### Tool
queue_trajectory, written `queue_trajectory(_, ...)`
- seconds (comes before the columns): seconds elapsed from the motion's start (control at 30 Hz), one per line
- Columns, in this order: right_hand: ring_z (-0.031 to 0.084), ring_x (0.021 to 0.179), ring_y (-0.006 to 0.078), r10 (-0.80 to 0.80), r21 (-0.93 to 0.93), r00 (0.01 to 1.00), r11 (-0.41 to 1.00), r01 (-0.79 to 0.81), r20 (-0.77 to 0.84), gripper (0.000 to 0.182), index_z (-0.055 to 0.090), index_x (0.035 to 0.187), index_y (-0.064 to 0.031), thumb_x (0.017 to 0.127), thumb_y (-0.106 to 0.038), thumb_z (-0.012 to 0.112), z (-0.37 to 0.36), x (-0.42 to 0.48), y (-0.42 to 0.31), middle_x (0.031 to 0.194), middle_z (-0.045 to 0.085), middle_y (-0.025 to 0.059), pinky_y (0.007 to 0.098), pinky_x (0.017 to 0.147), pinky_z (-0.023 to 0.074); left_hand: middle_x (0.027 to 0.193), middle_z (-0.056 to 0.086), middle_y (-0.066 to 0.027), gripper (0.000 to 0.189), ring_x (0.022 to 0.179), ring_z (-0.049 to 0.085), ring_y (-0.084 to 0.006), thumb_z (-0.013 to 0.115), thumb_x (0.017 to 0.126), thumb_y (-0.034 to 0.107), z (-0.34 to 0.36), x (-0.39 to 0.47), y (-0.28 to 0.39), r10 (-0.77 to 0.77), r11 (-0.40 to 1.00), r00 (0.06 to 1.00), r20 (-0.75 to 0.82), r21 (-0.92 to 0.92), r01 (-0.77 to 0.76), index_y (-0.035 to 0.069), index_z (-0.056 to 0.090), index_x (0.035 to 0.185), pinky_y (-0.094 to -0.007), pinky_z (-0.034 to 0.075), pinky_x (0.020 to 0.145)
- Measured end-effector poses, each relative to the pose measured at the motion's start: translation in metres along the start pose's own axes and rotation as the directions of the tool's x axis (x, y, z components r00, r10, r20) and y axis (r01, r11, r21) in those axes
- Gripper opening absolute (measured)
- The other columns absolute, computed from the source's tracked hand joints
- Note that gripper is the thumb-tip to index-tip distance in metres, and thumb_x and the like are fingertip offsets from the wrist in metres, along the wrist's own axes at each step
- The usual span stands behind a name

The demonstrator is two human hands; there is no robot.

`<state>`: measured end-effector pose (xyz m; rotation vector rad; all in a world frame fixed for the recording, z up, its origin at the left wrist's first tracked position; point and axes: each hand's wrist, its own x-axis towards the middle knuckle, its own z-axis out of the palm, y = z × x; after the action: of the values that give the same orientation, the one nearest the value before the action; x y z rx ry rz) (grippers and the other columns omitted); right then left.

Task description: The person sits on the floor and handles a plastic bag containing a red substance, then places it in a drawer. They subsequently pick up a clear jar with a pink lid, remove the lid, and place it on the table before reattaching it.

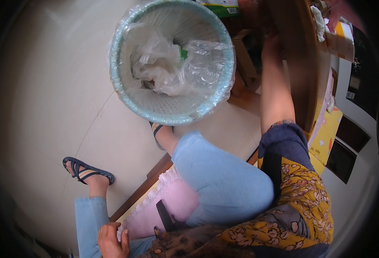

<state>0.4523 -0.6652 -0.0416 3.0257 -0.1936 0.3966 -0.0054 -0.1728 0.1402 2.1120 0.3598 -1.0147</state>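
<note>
My left hand (112,240) rests by my left leg in light blue trousers, fingers loosely bent, thumb apart and nothing seen in it. My right arm reaches up the view into a dark space beside wooden furniture; my right hand (272,38) is dim and blurred there, and what it touches cannot be made out. Ahead of me stands a round, light blue basket bin (116,75) lined with clear plastic. Inside lie crumpled clear plastic bags (163,69) and a small green piece (183,53).
A pink cushion (179,193) with a ruffled edge lies on the seat beneath me. A green package (223,11) lies behind the bin, and a cardboard box (245,59) stands beside it. Wooden furniture (304,64), a white-and-orange box (340,42) and a yellow printed box (326,138) are at the right.
</note>
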Motion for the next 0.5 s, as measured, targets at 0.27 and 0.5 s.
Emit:
queue_trajectory(0.27,0.055,0.118,0.0246,0.109,0.687,0.992,0.726,-0.032,-0.069,0.035,0.057,0.126,-0.0022,0.098,-0.022,0.05,0.034,-0.006,-0.005,0.128,0.057,0.0117,0.0366,0.094,0.0461,0.096,0.062,-0.0215,0.024,0.089,0.059,-0.0403,0.062,0.087,0.01,-0.008,0.0,0.001,0.01,1.0,1.0,0.026,-0.021,-0.009,0.002,0.061,0.11,-0.0437,0.048,0.079)
queue_trajectory(0.5,0.059,0.109,0.0332,-0.257,0.754,0.966,0.636,0.166,0.005,0.038,0.059,0.121,-0.0064,0.091,-0.029,0.061,0.054,0.029,-0.083,0.116,0.062,0.0164,0.0399,0.095,0.0459,0.093,0.063,-0.0197,0.023,0.087,0.06,-0.0384,0.064,0.087,0.012,-0.009,-0.001,-0.002,0.006,0.999,1.0,-0.006,-0.034,-0.006,0.003,0.062,0.108,-0.043,0.048,0.078)
